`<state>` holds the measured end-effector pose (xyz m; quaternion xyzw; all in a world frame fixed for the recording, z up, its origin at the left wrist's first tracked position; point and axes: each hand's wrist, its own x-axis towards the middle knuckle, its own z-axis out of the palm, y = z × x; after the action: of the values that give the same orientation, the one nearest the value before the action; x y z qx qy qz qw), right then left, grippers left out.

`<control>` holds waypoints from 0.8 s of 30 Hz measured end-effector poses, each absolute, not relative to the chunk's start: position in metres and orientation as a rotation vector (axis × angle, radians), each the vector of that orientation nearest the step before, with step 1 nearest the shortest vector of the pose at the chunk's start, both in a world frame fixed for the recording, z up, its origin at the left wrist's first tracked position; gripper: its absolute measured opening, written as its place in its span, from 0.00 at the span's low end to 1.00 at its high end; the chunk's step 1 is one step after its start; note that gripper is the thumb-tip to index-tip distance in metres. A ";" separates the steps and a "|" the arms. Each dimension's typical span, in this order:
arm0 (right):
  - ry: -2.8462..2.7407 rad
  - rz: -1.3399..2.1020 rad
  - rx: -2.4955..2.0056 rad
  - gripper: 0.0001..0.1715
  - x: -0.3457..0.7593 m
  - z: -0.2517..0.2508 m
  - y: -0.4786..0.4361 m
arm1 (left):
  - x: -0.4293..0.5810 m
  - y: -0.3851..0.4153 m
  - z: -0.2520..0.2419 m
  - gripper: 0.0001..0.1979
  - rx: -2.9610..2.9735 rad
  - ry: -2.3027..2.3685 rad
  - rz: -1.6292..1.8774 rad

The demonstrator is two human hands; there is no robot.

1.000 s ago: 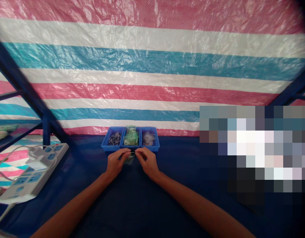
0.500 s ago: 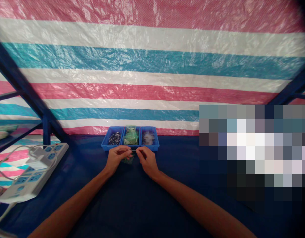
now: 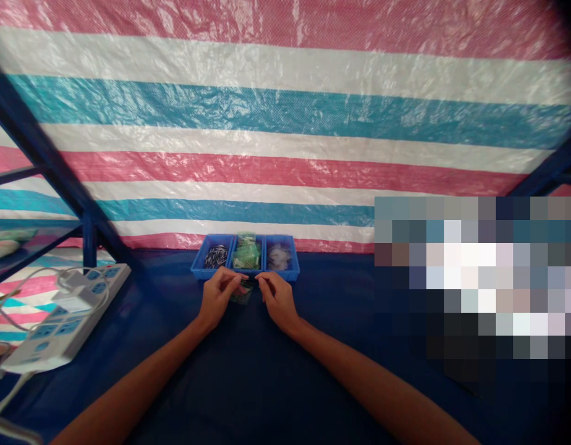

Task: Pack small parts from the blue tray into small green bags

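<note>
So, what are the hands doing at the tabletop?

The left hand [image 3: 218,295] and the right hand [image 3: 279,301] are working just off the front edge of a blue three-compartment tray [image 3: 203,274], with their fingertips turned toward each other and a narrow gap between them.

Are they gripping anything?

I cannot tell. Each hand's thumb and fingers are pinching close together, but nothing is showing clearly between them.

And what is lying beneath them?

A small green packet [image 3: 242,294] is sitting on the navy cloth of the tabletop [image 3: 248,383], just in front of the tray and partly hidden behind the left fingertips [image 3: 241,285].

What is the tray carrying?

Small metal pieces [image 3: 215,256] are filling the left compartment, green packets [image 3: 246,253] are crowding the middle one, and clear plastic bags [image 3: 280,256] are lying in the right one.

Anything else nearby?

A white power strip [image 3: 65,315] is lying near the tabletop's left edge, and a striped tarpaulin [image 3: 285,123] is hanging beyond the back edge.
</note>
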<state>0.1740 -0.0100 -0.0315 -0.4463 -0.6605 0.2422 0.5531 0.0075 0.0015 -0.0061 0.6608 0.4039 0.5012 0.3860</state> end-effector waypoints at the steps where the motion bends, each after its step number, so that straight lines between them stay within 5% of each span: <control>1: -1.560 0.574 -1.054 0.15 0.174 -0.032 -0.010 | 0.007 0.001 -0.007 0.11 1.721 1.048 1.264; 10: -1.544 0.567 -1.063 0.15 0.174 -0.031 -0.010 | 0.004 0.002 -0.003 0.14 2.172 1.245 1.345; 24: -1.593 0.552 -1.057 0.14 0.175 -0.027 -0.012 | 0.002 0.004 -0.012 0.13 2.033 1.274 1.315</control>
<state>0.1747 -0.0116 -0.0274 -0.4455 -0.6716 0.2327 0.5444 0.0022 0.0041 -0.0118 0.7279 0.4562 0.4708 0.2012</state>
